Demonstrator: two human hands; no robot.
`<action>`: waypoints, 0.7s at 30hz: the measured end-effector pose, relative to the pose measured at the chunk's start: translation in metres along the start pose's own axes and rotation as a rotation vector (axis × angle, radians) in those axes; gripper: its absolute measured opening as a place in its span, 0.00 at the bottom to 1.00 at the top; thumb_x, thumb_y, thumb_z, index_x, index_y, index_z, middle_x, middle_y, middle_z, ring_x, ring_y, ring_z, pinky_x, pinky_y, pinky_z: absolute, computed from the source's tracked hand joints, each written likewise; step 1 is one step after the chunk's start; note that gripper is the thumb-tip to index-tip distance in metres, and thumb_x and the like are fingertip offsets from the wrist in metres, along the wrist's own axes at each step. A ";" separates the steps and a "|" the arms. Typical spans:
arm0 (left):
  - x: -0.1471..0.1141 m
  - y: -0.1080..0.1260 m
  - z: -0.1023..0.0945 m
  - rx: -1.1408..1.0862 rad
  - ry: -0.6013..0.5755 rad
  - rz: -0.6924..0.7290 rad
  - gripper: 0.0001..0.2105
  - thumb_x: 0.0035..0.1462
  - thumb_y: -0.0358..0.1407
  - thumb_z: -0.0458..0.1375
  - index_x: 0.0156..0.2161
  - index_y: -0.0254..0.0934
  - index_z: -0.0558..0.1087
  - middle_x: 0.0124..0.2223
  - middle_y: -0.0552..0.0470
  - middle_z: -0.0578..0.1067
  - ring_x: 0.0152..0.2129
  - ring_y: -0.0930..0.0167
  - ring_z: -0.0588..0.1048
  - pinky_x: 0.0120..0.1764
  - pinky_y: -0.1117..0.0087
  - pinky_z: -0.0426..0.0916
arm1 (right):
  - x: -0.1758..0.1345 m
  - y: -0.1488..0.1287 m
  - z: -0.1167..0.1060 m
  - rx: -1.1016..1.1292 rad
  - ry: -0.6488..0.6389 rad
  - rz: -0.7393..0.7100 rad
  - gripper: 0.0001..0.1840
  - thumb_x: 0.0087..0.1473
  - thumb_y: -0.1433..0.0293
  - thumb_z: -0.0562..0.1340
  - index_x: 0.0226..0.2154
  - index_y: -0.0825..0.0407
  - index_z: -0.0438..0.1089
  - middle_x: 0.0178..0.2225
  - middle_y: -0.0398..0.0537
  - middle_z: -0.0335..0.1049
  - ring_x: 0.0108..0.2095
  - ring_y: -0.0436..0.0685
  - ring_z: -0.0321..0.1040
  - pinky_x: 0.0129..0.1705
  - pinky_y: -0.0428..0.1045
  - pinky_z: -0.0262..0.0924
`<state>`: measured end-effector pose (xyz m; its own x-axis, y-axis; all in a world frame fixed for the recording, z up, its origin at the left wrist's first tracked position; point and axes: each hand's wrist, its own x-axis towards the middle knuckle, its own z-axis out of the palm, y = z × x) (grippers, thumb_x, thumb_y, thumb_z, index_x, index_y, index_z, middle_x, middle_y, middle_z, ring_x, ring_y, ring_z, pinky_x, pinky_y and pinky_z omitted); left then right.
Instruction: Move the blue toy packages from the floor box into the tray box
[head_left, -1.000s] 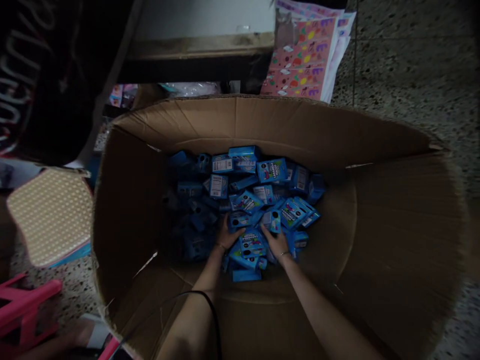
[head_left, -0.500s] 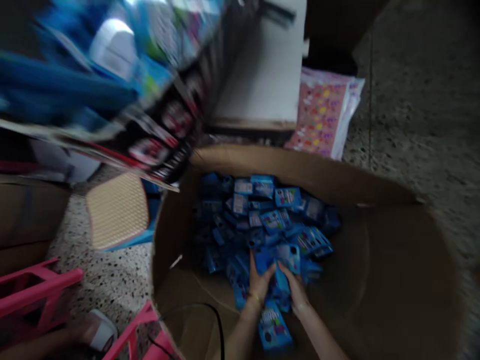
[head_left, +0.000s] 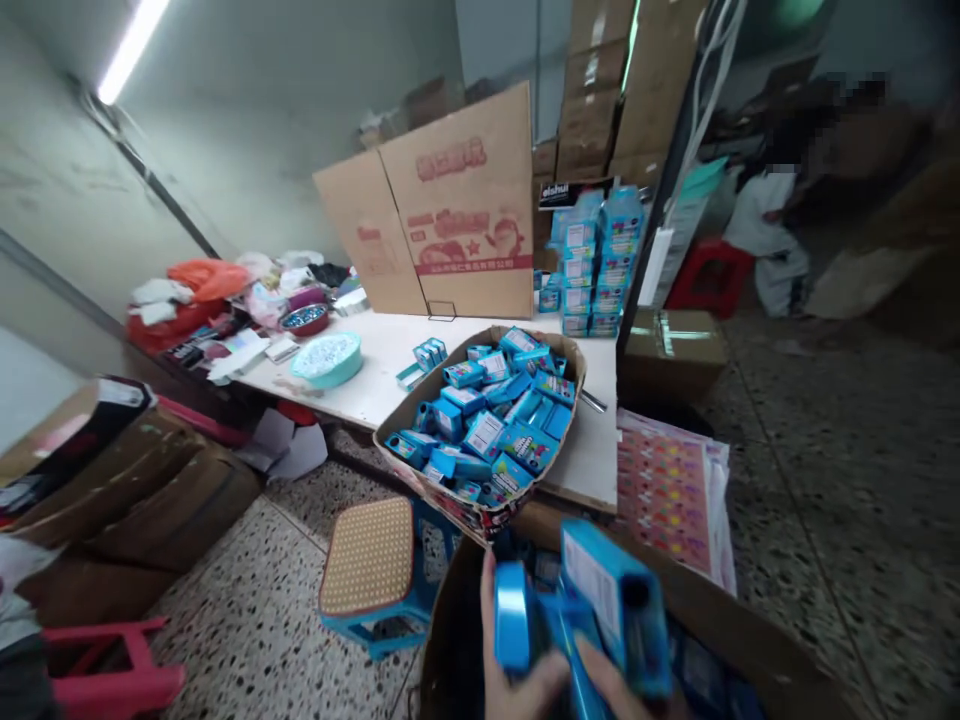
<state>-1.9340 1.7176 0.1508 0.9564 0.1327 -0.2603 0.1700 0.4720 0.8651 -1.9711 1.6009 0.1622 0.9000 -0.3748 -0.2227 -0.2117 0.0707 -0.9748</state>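
Several small blue printed boxes are gathered between my two hands, above the big round cardboard drum. My left hand presses on the bundle from the left, with a finger up along its side. From the right, my right hand grips the same boxes; much of it lies behind them. Just beyond stands an open carton heaped with more such boxes, resting on the edge of the white table. Inside the drum, other blue boxes are partly hidden in shadow.
A blue stool with a woven seat is left of the drum. On the table are a turquoise basin, stacked blue packs and a large cardboard sheet. A pink stool sits lower left. A person is at the far right.
My hands have come up from deep in the drum with blue boxes gathered between them. The view has tilted up, bringing the table and the filled carton into sight.
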 end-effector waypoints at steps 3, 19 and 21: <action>0.047 0.085 0.014 0.029 -0.132 0.185 0.57 0.43 0.44 0.72 0.71 0.49 0.40 0.66 0.44 0.63 0.59 0.56 0.68 0.61 0.56 0.63 | 0.041 -0.082 0.065 0.086 -0.097 -0.160 0.38 0.42 0.44 0.65 0.50 0.51 0.74 0.46 0.55 0.75 0.49 0.72 0.71 0.52 0.64 0.70; 0.080 0.054 -0.101 0.707 -0.696 -0.625 0.25 0.47 0.53 0.66 0.43 0.34 0.74 0.39 0.46 0.77 0.37 0.63 0.77 0.41 0.65 0.71 | 0.030 0.078 -0.005 0.166 0.604 0.615 0.40 0.34 0.39 0.67 0.39 0.52 0.67 0.38 0.50 0.72 0.35 0.56 0.69 0.45 0.57 0.66; 0.082 -0.025 -0.120 0.871 -0.500 -0.752 0.31 0.45 0.49 0.68 0.51 0.31 0.70 0.44 0.40 0.77 0.38 0.59 0.77 0.39 0.62 0.71 | 0.004 0.153 -0.013 0.019 0.543 0.920 0.40 0.38 0.39 0.64 0.43 0.52 0.67 0.49 0.56 0.70 0.44 0.63 0.68 0.49 0.62 0.64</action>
<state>-1.8880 1.8208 0.0561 0.5072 -0.3537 -0.7859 0.6300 -0.4701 0.6182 -2.0049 1.5977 0.0121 0.1057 -0.5313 -0.8406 -0.7126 0.5491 -0.4367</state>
